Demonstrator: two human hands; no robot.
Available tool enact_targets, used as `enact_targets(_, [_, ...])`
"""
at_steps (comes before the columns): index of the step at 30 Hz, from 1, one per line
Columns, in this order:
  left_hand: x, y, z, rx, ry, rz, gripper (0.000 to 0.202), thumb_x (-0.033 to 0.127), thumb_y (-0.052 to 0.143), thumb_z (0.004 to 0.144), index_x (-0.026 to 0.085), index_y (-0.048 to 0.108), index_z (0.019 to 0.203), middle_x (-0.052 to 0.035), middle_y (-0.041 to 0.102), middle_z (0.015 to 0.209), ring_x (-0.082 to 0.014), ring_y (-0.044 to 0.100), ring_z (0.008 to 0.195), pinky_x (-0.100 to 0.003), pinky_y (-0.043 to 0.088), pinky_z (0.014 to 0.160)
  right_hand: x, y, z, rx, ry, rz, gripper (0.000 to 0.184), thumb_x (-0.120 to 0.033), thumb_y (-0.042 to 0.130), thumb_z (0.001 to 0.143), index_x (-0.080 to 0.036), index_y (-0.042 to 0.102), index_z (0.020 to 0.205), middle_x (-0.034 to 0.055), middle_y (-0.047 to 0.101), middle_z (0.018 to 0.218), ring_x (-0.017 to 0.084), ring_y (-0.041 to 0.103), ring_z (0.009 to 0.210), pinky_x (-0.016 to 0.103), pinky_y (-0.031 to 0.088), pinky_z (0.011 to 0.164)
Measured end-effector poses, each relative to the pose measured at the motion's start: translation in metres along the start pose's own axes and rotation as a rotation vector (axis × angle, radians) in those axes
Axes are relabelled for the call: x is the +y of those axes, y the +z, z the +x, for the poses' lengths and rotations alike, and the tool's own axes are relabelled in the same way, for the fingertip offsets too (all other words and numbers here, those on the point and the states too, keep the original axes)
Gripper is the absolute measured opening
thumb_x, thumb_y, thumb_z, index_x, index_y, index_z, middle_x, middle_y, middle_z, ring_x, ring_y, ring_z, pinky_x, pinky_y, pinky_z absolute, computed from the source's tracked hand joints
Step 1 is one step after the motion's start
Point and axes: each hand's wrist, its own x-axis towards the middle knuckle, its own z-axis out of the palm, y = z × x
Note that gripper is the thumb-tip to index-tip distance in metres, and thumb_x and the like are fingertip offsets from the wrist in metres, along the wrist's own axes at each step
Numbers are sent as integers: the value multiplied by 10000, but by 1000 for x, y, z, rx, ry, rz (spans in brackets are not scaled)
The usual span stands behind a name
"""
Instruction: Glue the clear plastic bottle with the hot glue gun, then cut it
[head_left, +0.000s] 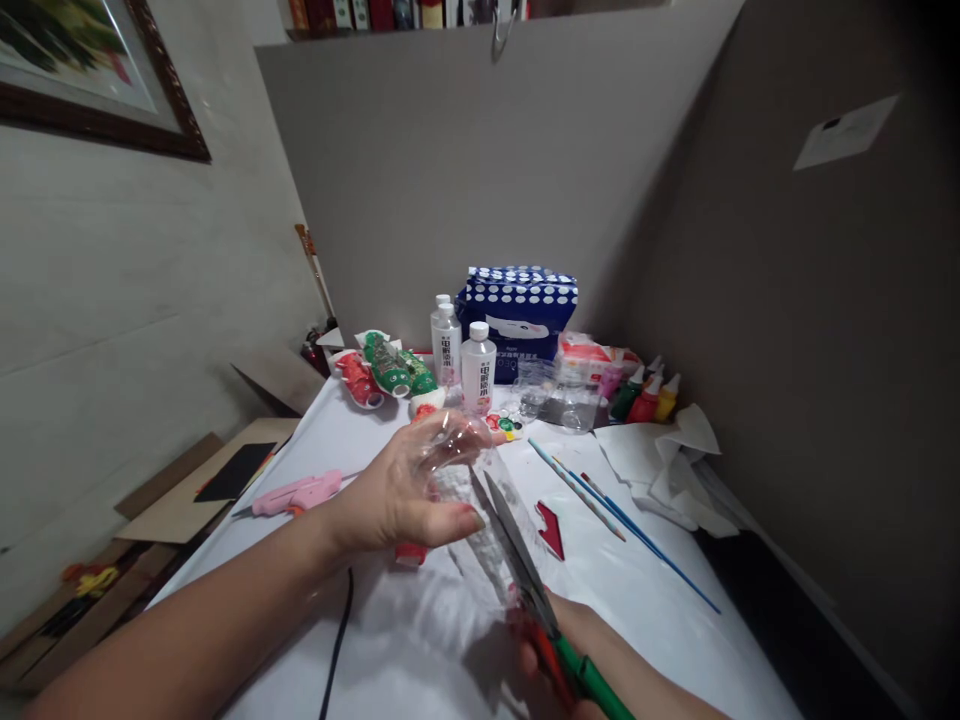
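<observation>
My right hand (559,650) is closed round the red and green handles of the steel scissors (525,570), blades parted in a narrow V. My left hand (409,490) clamps the clear, thin-walled plastic bottle piece (461,465), fingers curled over its top, thumb under. The blade tips meet the plastic's lower edge just right of my left thumb; the piece hangs above the white paper-covered table (420,640).

Below the plastic piece the near paper is bare but for a black cable (337,630). Right of it lie a small red cut-out shape (551,530) and thin blue paintbrushes (622,515); beyond them, loose torn white paper sheets (667,465) at the table's right edge. Left of it a pink glue gun (296,493) lies near the left table edge.

Behind the plastic piece: two white-capped translucent bottles (478,368), labels with red characters too small to read; red and green painted bottle figures (386,372) to their left; small squeeze paints (645,398) in green, red and yellow to the right. Farthest, a blue pack with white dots (521,310) against the grey wall; print unreadable.
</observation>
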Motion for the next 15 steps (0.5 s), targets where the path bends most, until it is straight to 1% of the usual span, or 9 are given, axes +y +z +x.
enact_targets(1, [-1,0,1,8,-8,-8,388,289,815,588,240,690,951,-50,614,942,-350,619,1024,-487,442,963,-2,0,1,14,-27,-14,356,-504,652,881,-150,639,911,30,626,867,183,602,787,328,511,734])
enact_targets(3, [-5,-1,2,23,-17,-43,381,287,821,594,241,686,948,-45,624,963,-337,619,1032,-498,431,981,-6,4,7,35,-77,-21,524,-685,625,798,-171,557,718,-10,497,684,151,494,659,284,449,650])
enact_targets(5, [-9,-1,4,20,-18,-94,381,297,831,598,241,682,944,-38,628,968,-334,609,1055,-528,401,1020,-10,9,12,41,-130,-12,620,-799,523,772,-198,447,641,-35,368,623,124,370,589,272,396,597])
enact_targets(7, [-15,-1,4,8,-30,-135,406,311,842,604,244,681,971,-35,626,977,-345,587,1102,-555,363,1056,-11,11,14,39,-177,1,632,-822,445,794,-215,381,634,-45,300,617,113,280,568,267,351,565])
enact_targets(9, [-19,1,2,19,-46,-183,455,341,847,612,252,683,1027,-39,617,1027,-361,559,1151,-566,341,1073,-8,12,14,29,-192,-3,616,-804,424,824,-219,363,643,-42,291,630,115,259,577,265,312,550])
enact_targets(11, [-23,4,-1,53,-56,-260,543,375,851,610,267,670,1109,-53,605,1127,-379,519,1211,-555,345,1073,1,12,13,32,-171,3,637,-825,408,814,-217,353,632,-41,295,617,116,271,574,271,270,536])
enact_targets(13, [-25,9,-5,47,-80,-359,659,386,862,593,288,637,1204,-73,579,1260,-397,447,1299,-533,368,1060,13,14,13,21,-112,59,702,-899,433,718,-213,351,588,-44,306,563,113,297,545,279,252,523])
enact_targets(15, [-25,13,-7,-15,-107,-450,737,381,874,576,299,612,1260,-90,551,1361,-407,366,1373,-513,391,1045,24,16,14,-4,-45,129,770,-978,434,582,-210,383,554,-34,352,513,115,338,505,284,258,500])
